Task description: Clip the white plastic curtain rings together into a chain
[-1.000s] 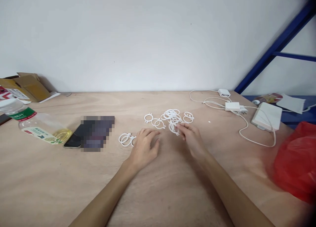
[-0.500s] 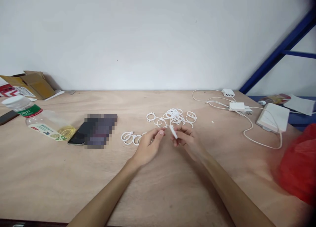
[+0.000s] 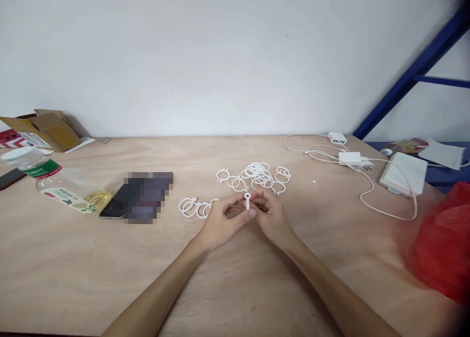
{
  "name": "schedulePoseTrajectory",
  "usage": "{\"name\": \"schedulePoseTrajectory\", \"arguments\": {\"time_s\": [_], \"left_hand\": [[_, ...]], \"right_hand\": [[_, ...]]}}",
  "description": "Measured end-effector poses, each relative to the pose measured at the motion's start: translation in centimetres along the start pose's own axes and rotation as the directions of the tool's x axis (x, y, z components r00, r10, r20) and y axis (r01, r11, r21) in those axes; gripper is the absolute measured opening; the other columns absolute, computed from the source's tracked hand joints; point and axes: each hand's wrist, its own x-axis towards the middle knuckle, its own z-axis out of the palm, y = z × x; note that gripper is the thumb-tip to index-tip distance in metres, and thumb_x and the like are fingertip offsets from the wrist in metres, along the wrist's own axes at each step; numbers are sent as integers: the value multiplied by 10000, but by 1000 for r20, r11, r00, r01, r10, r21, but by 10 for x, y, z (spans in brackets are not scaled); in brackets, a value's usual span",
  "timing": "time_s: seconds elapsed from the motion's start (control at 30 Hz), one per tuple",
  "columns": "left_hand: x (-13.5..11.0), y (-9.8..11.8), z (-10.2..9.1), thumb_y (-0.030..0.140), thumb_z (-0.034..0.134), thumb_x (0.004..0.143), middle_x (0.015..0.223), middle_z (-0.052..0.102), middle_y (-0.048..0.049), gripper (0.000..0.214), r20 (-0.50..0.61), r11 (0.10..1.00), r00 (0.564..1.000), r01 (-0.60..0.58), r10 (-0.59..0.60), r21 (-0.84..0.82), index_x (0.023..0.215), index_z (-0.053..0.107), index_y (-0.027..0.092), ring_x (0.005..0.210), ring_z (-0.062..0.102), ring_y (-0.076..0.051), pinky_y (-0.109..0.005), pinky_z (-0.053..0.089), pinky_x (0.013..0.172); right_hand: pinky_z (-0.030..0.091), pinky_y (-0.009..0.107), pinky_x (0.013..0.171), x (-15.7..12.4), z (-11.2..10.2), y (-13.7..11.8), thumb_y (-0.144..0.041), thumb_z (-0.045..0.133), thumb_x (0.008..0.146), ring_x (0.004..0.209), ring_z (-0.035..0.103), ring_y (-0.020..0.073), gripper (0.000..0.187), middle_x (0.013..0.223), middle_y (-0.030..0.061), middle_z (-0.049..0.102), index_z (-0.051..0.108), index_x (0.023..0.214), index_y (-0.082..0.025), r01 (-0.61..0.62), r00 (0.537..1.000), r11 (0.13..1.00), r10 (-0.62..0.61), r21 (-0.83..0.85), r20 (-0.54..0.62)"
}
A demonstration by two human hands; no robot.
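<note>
Pinched between my left hand (image 3: 222,223) and right hand (image 3: 273,220), one white ring (image 3: 247,204) stands edge-on over the table, its small eyelet (image 3: 247,193) uppermost, its lower part hidden by my left thumb (image 3: 251,213). From its thin, plastic-looking build I expect it to be very light, stiff with a little spring, and rather slick; a hard twist could snap it. The plain band seems the best place to hold, leaving the eyelet free.

Around me, a pale wall (image 3: 220,58) rises behind the wooden table (image 3: 176,283), whose flat, grained top looks smooth enough for rings to slide on. A blue frame (image 3: 411,77) slants up on the right, beyond a red bag (image 3: 442,244). On the left are a cardboard box (image 3: 58,134), a clear bottle (image 3: 55,181) and a phone (image 3: 113,207); white chargers (image 3: 350,158) lie on the right. Smallest, loose rings (image 3: 258,173) overlap just past my fingers, with a few more (image 3: 197,207) beside my left hand.
</note>
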Motion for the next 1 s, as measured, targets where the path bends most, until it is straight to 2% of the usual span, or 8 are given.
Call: {"name": "schedulePoseTrajectory", "arguments": {"time_s": [0.17, 0.3, 0.47, 0.53, 0.63, 0.77, 0.9, 1.0], "left_hand": [[-1, -2, 1, 253, 711, 743, 1215, 649, -84, 423, -54, 1000, 999, 3, -4, -18, 1155, 650, 184, 1064, 622, -217, -375, 501, 955], [-2, -10, 2, 212, 721, 727, 1265, 611, -86, 431, -81, 998, 995, -52, 55, 41, 1153, 658, 224, 1145, 576, -231, -381, 495, 968], [-2, -10, 0, 196, 689, 751, 1195, 651, -88, 398, -130, 998, 990, -57, 62, 40, 1147, 644, 201, 1056, 629, -219, -364, 512, 934], [-1, -8, -1, 186, 686, 750, 1120, 685, -97, 443, -120, 999, 992, -30, 28, -14, 1185, 605, 171, 995, 655, -210, -359, 521, 913], [-1, -7, -1, 174, 702, 730, 1143, 680, -111, 539, -111, 997, 994, 8, -17, -77, 1245, 546, 156, 1019, 655, -218, -363, 514, 927], [-2, -4, -1, 207, 674, 761, 1096, 698, -105, 469, -24, 999, 999, 29, -30, -40, 1216, 584, 133, 997, 657, -224, -354, 501, 922], [-4, -1, 2, 252, 653, 781, 954, 711, -60, 434, 50, 999, 998, 32, -31, -17, 1195, 610, 131, 861, 654, -200, -299, 515, 784], [-6, 0, 4, 280, 638, 795, 866, 693, -35, 421, 57, 999, 998, 32, -33, 26, 1188, 621, 130, 764, 619, -179, -282, 491, 714]], "right_hand": [[510, 322, 706, 1, -2, -5, -385, 592, 817, 741, 667, 180, 219, 774, 10, 700, 532, 966, -237, -37, 999, 989, 31, 147, 42], [520, 299, 633, 1, -1, -6, -417, 667, 773, 678, 645, 162, 236, 752, 8, 688, 602, 897, -227, 2, 1000, 996, -4, 84, 26], [551, 338, 727, 4, -6, -4, -380, 714, 739, 829, 670, 193, 236, 982, 51, 710, 700, 917, -225, 30, 999, 997, -29, 76, -16], [549, 350, 763, 5, -8, -4, -366, 737, 717, 862, 670, 203, 238, 934, 47, 722, 717, 906, -224, 37, 998, 998, -35, 43, -43], [547, 353, 754, 5, -10, -4, -355, 758, 691, 831, 670, 204, 222, 892, 48, 725, 733, 861, -214, 69, 996, 998, -70, -14, -63], [533, 342, 723, 3, -8, -7, -353, 720, 736, 799, 655, 192, 174, 865, 38, 715, 739, 858, -231, 115, 992, 992, -117, -56, -37], [503, 339, 725, 0, -7, -10, -367, 677, 774, 784, 631, 194, 154, 802, 35, 696, 725, 791, -222, 136, 989, 981, -142, -142, -35], [481, 330, 696, -1, -8, -10, -383, 636, 804, 746, 607, 189, 188, 762, 36, 677, 700, 772, -209, 142, 989, 971, -148, -190, -15]]}}
